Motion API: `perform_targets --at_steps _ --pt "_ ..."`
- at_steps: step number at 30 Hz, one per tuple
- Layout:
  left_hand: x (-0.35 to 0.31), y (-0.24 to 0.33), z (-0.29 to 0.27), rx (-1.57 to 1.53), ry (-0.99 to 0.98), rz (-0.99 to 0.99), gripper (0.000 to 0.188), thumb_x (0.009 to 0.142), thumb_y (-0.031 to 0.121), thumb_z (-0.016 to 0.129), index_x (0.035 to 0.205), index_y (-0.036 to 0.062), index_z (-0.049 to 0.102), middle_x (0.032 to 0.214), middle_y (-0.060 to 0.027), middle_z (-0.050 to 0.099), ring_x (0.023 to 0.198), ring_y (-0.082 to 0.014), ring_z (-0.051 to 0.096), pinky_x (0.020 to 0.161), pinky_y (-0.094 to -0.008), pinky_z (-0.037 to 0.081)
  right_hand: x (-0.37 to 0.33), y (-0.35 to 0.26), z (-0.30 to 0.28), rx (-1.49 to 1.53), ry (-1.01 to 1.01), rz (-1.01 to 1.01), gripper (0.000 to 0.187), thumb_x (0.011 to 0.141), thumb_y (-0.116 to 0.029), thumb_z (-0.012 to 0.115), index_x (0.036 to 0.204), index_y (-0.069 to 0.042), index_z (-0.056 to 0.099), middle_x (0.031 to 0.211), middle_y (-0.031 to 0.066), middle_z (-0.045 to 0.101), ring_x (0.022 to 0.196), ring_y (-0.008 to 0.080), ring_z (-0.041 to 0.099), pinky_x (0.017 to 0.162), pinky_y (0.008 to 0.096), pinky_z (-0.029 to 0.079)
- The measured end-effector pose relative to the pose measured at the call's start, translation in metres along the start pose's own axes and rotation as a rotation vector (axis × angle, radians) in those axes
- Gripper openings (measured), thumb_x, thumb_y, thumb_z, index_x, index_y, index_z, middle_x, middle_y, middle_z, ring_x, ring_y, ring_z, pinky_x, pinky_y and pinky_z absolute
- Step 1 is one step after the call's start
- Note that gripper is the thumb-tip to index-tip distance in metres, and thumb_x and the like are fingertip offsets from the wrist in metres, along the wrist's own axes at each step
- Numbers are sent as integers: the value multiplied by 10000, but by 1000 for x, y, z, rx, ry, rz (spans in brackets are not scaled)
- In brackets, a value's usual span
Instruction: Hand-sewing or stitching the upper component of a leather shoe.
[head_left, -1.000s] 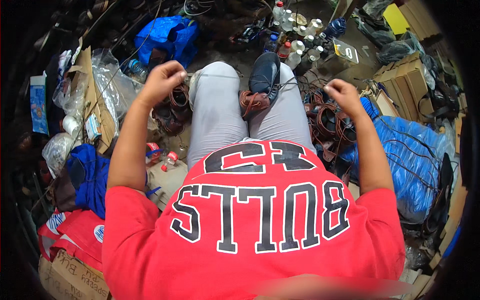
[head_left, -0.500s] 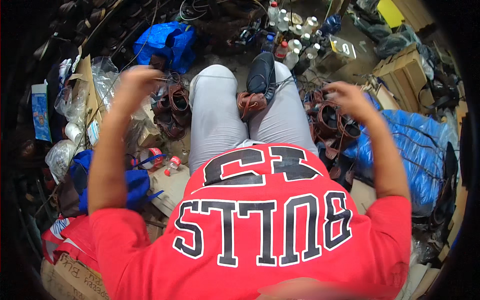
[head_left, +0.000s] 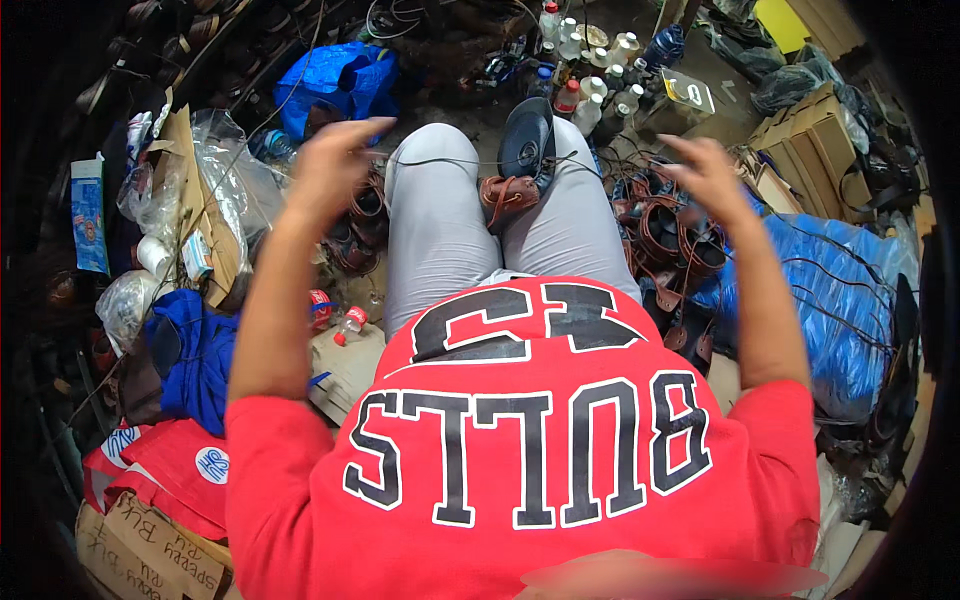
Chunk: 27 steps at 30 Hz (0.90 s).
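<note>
A shoe with a dark sole (head_left: 526, 140) and brown leather upper (head_left: 508, 196) rests between my knees, sole facing up. A thin dark cord (head_left: 440, 160) stretches across my left knee to the shoe and continues on the right side. My left hand (head_left: 340, 168), left of my left knee, is closed on the cord with its index finger pointing right. To the right of my right knee, my right hand (head_left: 708, 180) has its fingers bent around the cord's other side; the exact grip is blurred. Brown shoes (head_left: 660, 228) lie beneath my right hand, and others (head_left: 352, 245) beside my left knee.
Several bottles (head_left: 590, 85) stand beyond my right knee. A blue bag (head_left: 335, 90) sits at the far left. Blue plastic-wrapped bundles (head_left: 835, 300) and cardboard (head_left: 810, 145) are on the right. Blue cloth (head_left: 195, 350) and clear plastic (head_left: 235, 165) lie on the left.
My left hand has moved right, toward my left knee. My right hand has shifted slightly right and up. The shoe stays between my knees.
</note>
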<state>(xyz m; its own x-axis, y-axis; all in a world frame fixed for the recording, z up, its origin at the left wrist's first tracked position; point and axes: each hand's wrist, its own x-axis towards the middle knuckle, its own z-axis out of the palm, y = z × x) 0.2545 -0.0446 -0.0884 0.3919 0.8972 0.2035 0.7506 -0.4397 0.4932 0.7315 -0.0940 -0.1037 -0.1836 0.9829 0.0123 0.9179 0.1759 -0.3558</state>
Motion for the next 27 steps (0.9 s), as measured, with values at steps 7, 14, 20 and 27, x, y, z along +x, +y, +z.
perform_targets --at_steps 7,14,20,27 --pt "22 53 64 -149 -377 -33 191 808 152 605 973 71 660 890 -118 659 853 -240 621 758 -333 470 13 -85 71 568 96 -53 209 797 -213 661 843 -22 587 853 91 551 802 192 538 716 310 432" --pt "-23 -70 12 -601 -247 -451 218 859 195 585 903 -11 639 841 -13 623 797 -105 543 745 -251 425 -24 40 39 551 50 247 204 862 -201 577 880 1 564 735 62 550 705 134 497 677 295 427" --pt "17 -3 39 -257 25 -241 394 789 177 637 1169 80 590 1200 -126 576 1102 -246 551 931 -322 416 -13 35 47 188 29 147 330 843 -99 535 1167 -104 597 942 141 544 920 264 523 833 328 414" --pt "93 87 101 -273 -330 138 417 690 218 757 1055 85 604 1183 -112 556 1099 -275 531 926 -344 421 54 -84 42 607 -60 -147 157 726 -20 666 882 -39 664 826 76 606 799 159 605 707 267 469"
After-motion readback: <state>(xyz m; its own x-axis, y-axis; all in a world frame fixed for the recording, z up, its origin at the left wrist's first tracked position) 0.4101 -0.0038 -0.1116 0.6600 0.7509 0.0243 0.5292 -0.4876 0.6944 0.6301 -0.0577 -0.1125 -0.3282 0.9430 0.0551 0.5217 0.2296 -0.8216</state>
